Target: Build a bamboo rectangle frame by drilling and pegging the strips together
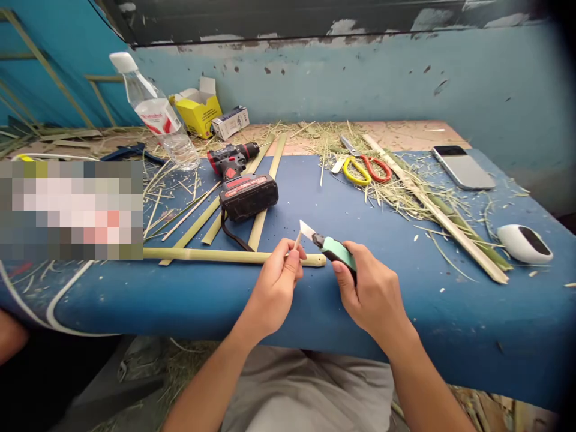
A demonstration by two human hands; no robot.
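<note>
Your right hand (373, 288) is wrapped tight around a green utility knife (335, 249), blade out, tip pointing up-left toward the left hand. Your left hand (279, 282) pinches a thin sliver (297, 240) between thumb and fingers; it sticks up just beside the blade tip, and I can't tell whether they touch. Both hands hover over the near edge of the blue table (405, 312). A bamboo stick (225, 256) lies flat just behind your left hand. Cordless drill (240, 180) sits on several bamboo strips further back. Scissors (362, 168) lie in the shavings back right, phone (463, 167) far right, a white oval gadget (524, 243) at the right edge. Water bottle (157, 114) stands back left.
</note>
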